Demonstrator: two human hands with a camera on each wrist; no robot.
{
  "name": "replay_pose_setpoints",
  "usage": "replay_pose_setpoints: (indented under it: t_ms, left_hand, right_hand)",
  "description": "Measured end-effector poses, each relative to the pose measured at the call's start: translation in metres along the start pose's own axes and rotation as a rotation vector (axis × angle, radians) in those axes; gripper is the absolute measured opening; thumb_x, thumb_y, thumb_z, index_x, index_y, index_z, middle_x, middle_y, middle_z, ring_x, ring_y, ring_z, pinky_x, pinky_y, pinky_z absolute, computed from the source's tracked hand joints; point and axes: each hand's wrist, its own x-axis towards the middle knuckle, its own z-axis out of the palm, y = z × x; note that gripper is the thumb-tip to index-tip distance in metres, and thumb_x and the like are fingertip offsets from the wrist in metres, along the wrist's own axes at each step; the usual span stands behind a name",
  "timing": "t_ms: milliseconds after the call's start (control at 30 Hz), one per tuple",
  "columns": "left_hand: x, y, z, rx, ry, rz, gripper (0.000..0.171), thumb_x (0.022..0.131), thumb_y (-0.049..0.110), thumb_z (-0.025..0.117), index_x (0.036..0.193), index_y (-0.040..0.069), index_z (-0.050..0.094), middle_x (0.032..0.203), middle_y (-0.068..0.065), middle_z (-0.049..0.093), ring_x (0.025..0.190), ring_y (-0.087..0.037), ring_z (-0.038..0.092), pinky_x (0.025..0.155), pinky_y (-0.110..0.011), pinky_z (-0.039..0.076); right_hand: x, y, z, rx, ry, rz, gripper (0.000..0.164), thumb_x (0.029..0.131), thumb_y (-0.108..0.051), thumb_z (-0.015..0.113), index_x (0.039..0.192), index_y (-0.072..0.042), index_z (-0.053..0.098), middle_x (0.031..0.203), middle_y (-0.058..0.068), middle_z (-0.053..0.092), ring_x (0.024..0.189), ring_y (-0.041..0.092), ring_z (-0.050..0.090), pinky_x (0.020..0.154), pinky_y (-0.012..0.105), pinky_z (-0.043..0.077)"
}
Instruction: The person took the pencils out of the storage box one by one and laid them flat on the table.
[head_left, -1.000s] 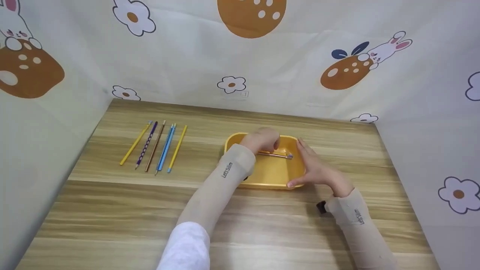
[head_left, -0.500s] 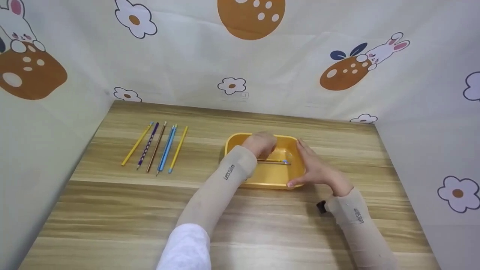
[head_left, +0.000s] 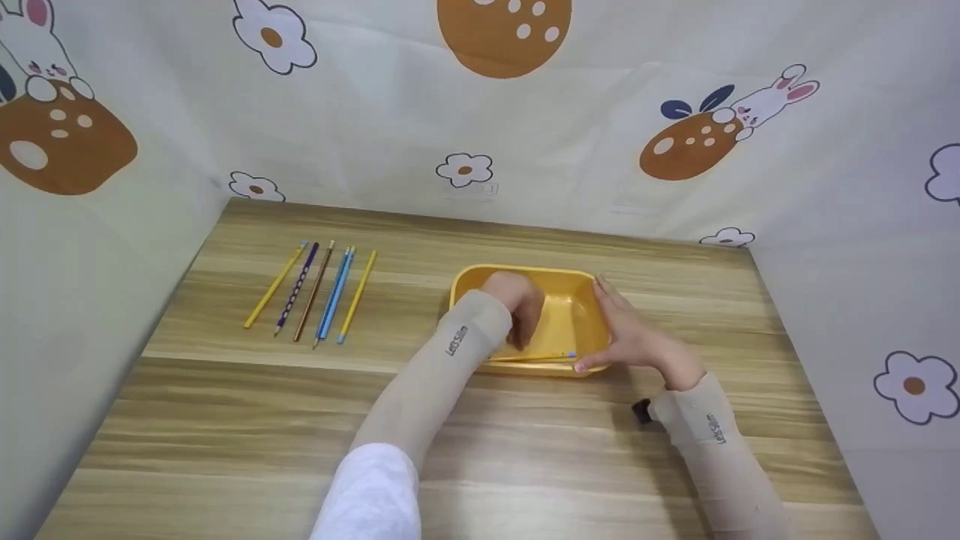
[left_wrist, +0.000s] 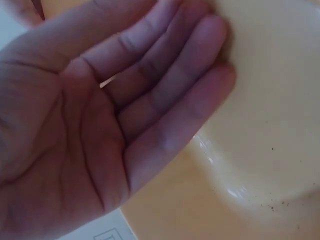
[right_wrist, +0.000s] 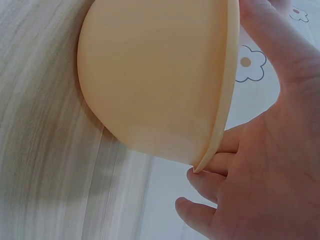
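Observation:
In the head view, my left hand (head_left: 519, 304) reaches down into a yellow plastic box (head_left: 559, 330). Its fingertips are at the box floor, just behind a yellow pencil (head_left: 536, 357) with a blue end, which lies along the near wall. Other pencils beside it cannot be told apart. The left wrist view shows the left palm and loosely bent fingers (left_wrist: 175, 100) with nothing in them. My right hand (head_left: 634, 341) holds the box's right end, thumb at the near corner and fingers at the far one. In the right wrist view, its fingers (right_wrist: 210, 182) touch the rim.
Several pencils lie side by side at the left of the wooden table (head_left: 225, 420): yellow (head_left: 275, 285), purple (head_left: 296, 289), brown (head_left: 314, 291), blue (head_left: 334, 296) and another yellow one. Patterned cloth (head_left: 375, 112) walls stand at the back and both sides.
My left hand has moved toward the near side inside the box. The pencils in there have shifted from the middle to the near wall. My right hand stays in place.

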Motion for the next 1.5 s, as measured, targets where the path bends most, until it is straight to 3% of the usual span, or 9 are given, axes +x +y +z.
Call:
replay_pose_setpoints:
  t_ms: [100, 233, 333, 533, 667, 833, 1067, 1267, 1500]
  left_hand:
    - [0.001, 0.004, 0.002, -0.127, -0.17, 0.008, 0.012, 0.088, 0.009, 0.072, 0.097, 0.003, 0.078, 0.078, -0.005, 0.074, 0.068, -0.011, 0.068, 0.056, -0.02, 0.054]
    - [0.001, 0.011, 0.006, -0.212, -0.351, 0.047, 0.028, 0.095, 0.003, 0.062, 0.123, 0.003, 0.067, 0.081, -0.004, 0.067, 0.074, -0.014, 0.063, 0.056, -0.023, 0.054]
    - [0.001, 0.014, 0.009, -0.269, -0.404, 0.033, 0.029, 0.097, -0.002, 0.058, 0.124, 0.003, 0.064, 0.077, -0.005, 0.062, 0.068, -0.016, 0.057, 0.052, -0.024, 0.051]
    - [0.002, 0.01, 0.011, -0.264, -0.433, 0.065, 0.016, 0.097, -0.005, 0.055, 0.108, 0.004, 0.062, 0.073, -0.004, 0.06, 0.063, -0.013, 0.055, 0.051, -0.02, 0.047]
    - [0.005, 0.003, 0.009, -0.276, -0.38, 0.115, 0.016, 0.095, -0.004, 0.059, 0.107, 0.004, 0.065, 0.078, -0.001, 0.063, 0.065, -0.009, 0.053, 0.054, -0.018, 0.044]
    - [0.002, -0.005, 0.004, -0.39, -0.318, 0.163, 0.023, 0.093, -0.005, 0.062, 0.116, 0.001, 0.064, 0.083, 0.0, 0.066, 0.065, -0.008, 0.051, 0.055, -0.018, 0.039]
    - [-0.012, -0.008, -0.007, -0.223, -0.116, 0.266, 0.015, 0.096, 0.003, 0.062, 0.11, 0.008, 0.063, 0.089, 0.003, 0.064, 0.078, -0.009, 0.056, 0.072, -0.025, 0.051]
    - [-0.026, -0.013, -0.013, -0.223, 0.002, 0.315, 0.015, 0.098, 0.001, 0.057, 0.111, 0.008, 0.061, 0.088, 0.003, 0.059, 0.084, -0.012, 0.058, 0.094, -0.042, 0.057]
    - [-0.04, -0.026, -0.016, -0.302, 0.111, 0.374, 0.015, 0.098, -0.001, 0.054, 0.111, 0.006, 0.059, 0.086, 0.002, 0.058, 0.082, -0.011, 0.056, 0.074, -0.029, 0.054]
  right_hand:
    - [0.0, 0.001, 0.0, 0.002, 0.0, -0.006, 0.14, 0.066, -0.051, 0.089, 0.156, 0.007, -0.002, 0.165, 0.026, -0.009, 0.153, 0.046, -0.002, 0.124, 0.061, 0.009]
    - [0.0, 0.002, -0.001, 0.006, 0.001, -0.007, 0.14, 0.066, -0.051, 0.089, 0.156, 0.006, -0.001, 0.165, 0.025, -0.009, 0.153, 0.046, -0.001, 0.124, 0.061, 0.008]
    - [-0.001, 0.002, -0.001, 0.005, -0.002, -0.002, 0.141, 0.065, -0.052, 0.089, 0.156, 0.007, -0.001, 0.165, 0.025, -0.009, 0.153, 0.046, -0.002, 0.124, 0.061, 0.008]
    - [0.0, 0.001, 0.0, -0.007, -0.002, -0.013, 0.141, 0.065, -0.051, 0.09, 0.156, 0.008, 0.0, 0.164, 0.026, -0.009, 0.153, 0.046, -0.001, 0.125, 0.06, 0.008]
    - [0.001, 0.0, 0.0, -0.007, 0.001, -0.027, 0.141, 0.065, -0.05, 0.09, 0.155, 0.009, -0.001, 0.164, 0.027, -0.009, 0.152, 0.047, 0.0, 0.124, 0.061, 0.009]
    - [-0.001, -0.002, 0.0, -0.01, -0.011, -0.024, 0.14, 0.066, -0.05, 0.09, 0.155, 0.01, 0.0, 0.164, 0.027, -0.009, 0.152, 0.047, -0.001, 0.124, 0.061, 0.01]
    - [-0.001, -0.002, -0.001, -0.007, -0.022, -0.003, 0.14, 0.067, -0.052, 0.089, 0.156, 0.006, -0.002, 0.165, 0.024, -0.012, 0.153, 0.046, -0.002, 0.124, 0.06, 0.009]
    - [0.001, -0.002, -0.001, -0.015, -0.021, -0.006, 0.14, 0.067, -0.052, 0.088, 0.156, 0.007, -0.002, 0.165, 0.024, -0.011, 0.153, 0.047, -0.002, 0.124, 0.061, 0.009]
    - [0.001, -0.001, 0.0, -0.002, -0.013, -0.014, 0.142, 0.066, -0.05, 0.09, 0.156, 0.006, -0.005, 0.164, 0.026, -0.01, 0.152, 0.049, 0.0, 0.123, 0.063, 0.01]
